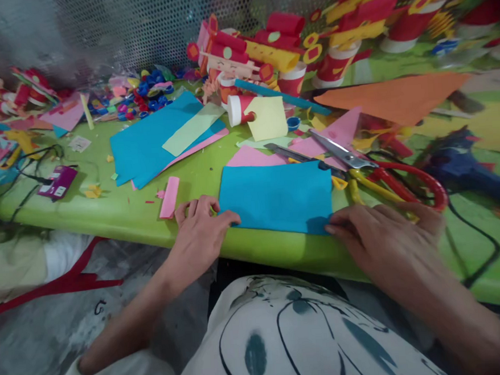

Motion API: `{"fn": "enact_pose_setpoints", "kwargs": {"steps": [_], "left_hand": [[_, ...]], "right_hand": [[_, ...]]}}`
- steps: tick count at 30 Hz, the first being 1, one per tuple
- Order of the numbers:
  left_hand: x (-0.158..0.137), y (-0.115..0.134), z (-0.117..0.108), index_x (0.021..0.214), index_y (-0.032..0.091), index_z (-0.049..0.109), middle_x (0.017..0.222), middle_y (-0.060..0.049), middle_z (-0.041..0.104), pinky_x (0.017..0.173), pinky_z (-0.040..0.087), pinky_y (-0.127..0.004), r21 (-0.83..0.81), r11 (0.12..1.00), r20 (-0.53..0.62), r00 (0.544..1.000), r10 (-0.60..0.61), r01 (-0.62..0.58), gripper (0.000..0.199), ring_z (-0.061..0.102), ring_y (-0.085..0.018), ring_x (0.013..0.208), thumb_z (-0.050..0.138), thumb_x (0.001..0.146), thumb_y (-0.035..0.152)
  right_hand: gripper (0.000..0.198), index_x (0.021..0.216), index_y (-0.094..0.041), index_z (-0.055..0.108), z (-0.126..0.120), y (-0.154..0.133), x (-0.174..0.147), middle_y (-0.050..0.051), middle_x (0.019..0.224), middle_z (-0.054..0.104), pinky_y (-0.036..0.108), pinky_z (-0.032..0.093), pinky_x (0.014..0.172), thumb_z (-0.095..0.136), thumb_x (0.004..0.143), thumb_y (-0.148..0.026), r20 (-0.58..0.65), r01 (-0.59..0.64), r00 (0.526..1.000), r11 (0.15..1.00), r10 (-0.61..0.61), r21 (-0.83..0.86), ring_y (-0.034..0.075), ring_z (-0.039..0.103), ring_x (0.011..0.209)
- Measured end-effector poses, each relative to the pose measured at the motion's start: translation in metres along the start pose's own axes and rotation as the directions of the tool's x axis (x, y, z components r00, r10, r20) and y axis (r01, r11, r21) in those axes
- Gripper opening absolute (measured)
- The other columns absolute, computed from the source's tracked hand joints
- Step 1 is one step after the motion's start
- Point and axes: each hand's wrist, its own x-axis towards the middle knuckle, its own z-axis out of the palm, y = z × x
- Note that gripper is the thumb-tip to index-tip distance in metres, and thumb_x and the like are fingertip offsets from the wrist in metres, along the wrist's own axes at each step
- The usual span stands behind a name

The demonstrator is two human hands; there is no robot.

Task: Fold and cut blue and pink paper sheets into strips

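Observation:
A rectangular sheet of blue paper lies flat at the table's near edge, in front of my body. My left hand is at its left end, thumb on the near left corner and the other fingers curled along the side. At the near right corner, my right hand pinches the paper between thumb and fingertips. Red-handled scissors lie just beyond my right hand, beside yellow-handled scissors. A black-bladed tool shows partly behind the sheet. Left of the paper is a small pink strip.
Larger blue sheets and a pale green strip lie at mid-table. Decorated red paper cups stand at the back. A dark blue glue gun with a cable is at right. A purple power socket sits left, near another person's sleeve.

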Motion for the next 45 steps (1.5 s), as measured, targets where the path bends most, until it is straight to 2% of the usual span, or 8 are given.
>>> {"fn": "enact_pose_setpoints", "kwargs": {"steps": [3, 11, 15, 19, 22, 29, 38, 45], "left_hand": [[0.000, 0.006, -0.001, 0.121, 0.033, 0.078, 0.122, -0.011, 0.060, 0.106, 0.042, -0.057, 0.146, 0.983, -0.008, 0.993, 0.116, -0.114, 0.042, 0.057, -0.030, 0.115, 0.050, 0.105, 0.006], [-0.010, 0.021, 0.005, 0.134, 0.012, 0.068, 0.131, -0.016, 0.076, 0.100, 0.060, -0.041, 0.285, 0.877, 0.073, 0.921, 0.382, -0.387, 0.045, 0.071, -0.028, 0.121, 0.048, 0.097, -0.004], [-0.022, 0.041, 0.012, 0.144, 0.002, 0.065, 0.128, -0.024, 0.076, 0.099, 0.061, -0.046, 0.366, 0.883, 0.022, 0.952, 0.306, -0.293, 0.044, 0.074, -0.034, 0.117, 0.052, 0.108, 0.022], [-0.026, 0.064, 0.024, 0.161, 0.005, 0.054, 0.125, -0.024, 0.076, 0.097, 0.060, -0.049, 0.383, 0.913, -0.063, 0.982, 0.179, -0.141, 0.088, 0.072, -0.038, 0.115, 0.050, 0.107, 0.074], [-0.025, 0.075, 0.036, 0.162, 0.007, 0.055, 0.121, -0.024, 0.075, 0.094, 0.059, -0.052, 0.416, 0.909, -0.107, 0.991, 0.078, -0.027, 0.110, 0.071, -0.040, 0.111, 0.044, 0.095, 0.094], [-0.027, 0.087, 0.043, 0.164, 0.013, 0.053, 0.133, -0.026, 0.071, 0.102, 0.059, -0.057, 0.427, 0.902, -0.088, 0.996, -0.028, 0.063, 0.114, 0.067, -0.045, 0.123, 0.061, 0.086, 0.095], [-0.026, 0.098, 0.042, 0.173, 0.014, 0.038, 0.141, -0.035, 0.065, 0.097, 0.061, -0.066, 0.442, 0.896, 0.030, 0.997, -0.068, 0.047, 0.136, 0.065, -0.055, 0.128, 0.077, 0.070, 0.093], [-0.018, 0.105, 0.039, 0.179, 0.038, 0.018, 0.136, -0.028, 0.067, 0.093, 0.061, -0.071, 0.490, 0.872, 0.092, 0.995, -0.036, -0.014, 0.138, 0.068, -0.053, 0.122, 0.082, 0.068, 0.089]], "right_hand": [[0.024, 0.096, -0.026, 0.064, -0.002, -0.003, -0.004, 0.004, 0.086, 0.076, 0.051, 0.038, 0.100, 0.048, 0.112, -0.035, 0.033, -0.030, 0.999, 0.999, 0.029, 0.014, 0.028, 0.068, 0.083], [0.023, 0.096, -0.026, 0.068, -0.002, -0.007, -0.007, 0.004, 0.092, 0.074, 0.044, 0.043, 0.091, 0.051, 0.109, -0.033, 0.040, -0.111, 0.993, 0.990, 0.108, 0.083, 0.027, 0.060, 0.089], [0.023, 0.097, -0.026, 0.067, 0.000, -0.006, -0.007, 0.004, 0.094, 0.074, 0.045, 0.041, 0.093, 0.049, 0.110, -0.033, 0.038, -0.105, 0.994, 0.990, 0.101, 0.098, 0.026, 0.059, 0.090], [0.023, 0.098, -0.026, 0.069, 0.000, -0.007, -0.008, 0.006, 0.094, 0.074, 0.045, 0.040, 0.092, 0.050, 0.109, -0.033, 0.029, -0.104, 0.994, 0.992, 0.102, 0.076, 0.027, 0.059, 0.090], [0.022, 0.097, -0.025, 0.070, -0.001, -0.008, -0.007, 0.006, 0.093, 0.075, 0.046, 0.039, 0.092, 0.051, 0.108, -0.032, 0.003, -0.082, 0.997, 0.995, 0.082, 0.055, 0.027, 0.059, 0.088], [0.021, 0.096, -0.025, 0.068, 0.001, -0.006, -0.006, 0.006, 0.090, 0.075, 0.049, 0.036, 0.099, 0.052, 0.109, -0.029, -0.031, -0.036, 0.999, 0.999, 0.037, 0.039, 0.026, 0.058, 0.086], [0.020, 0.096, -0.025, 0.067, 0.001, -0.004, -0.006, 0.006, 0.089, 0.072, 0.048, 0.036, 0.096, 0.052, 0.109, -0.028, -0.021, -0.006, 1.000, 0.998, 0.007, 0.069, 0.027, 0.057, 0.088], [0.020, 0.095, -0.025, 0.067, 0.002, -0.004, -0.005, 0.004, 0.088, 0.072, 0.048, 0.034, 0.099, 0.053, 0.109, -0.026, -0.039, 0.010, 0.999, 0.999, -0.008, 0.051, 0.026, 0.057, 0.088]]}}
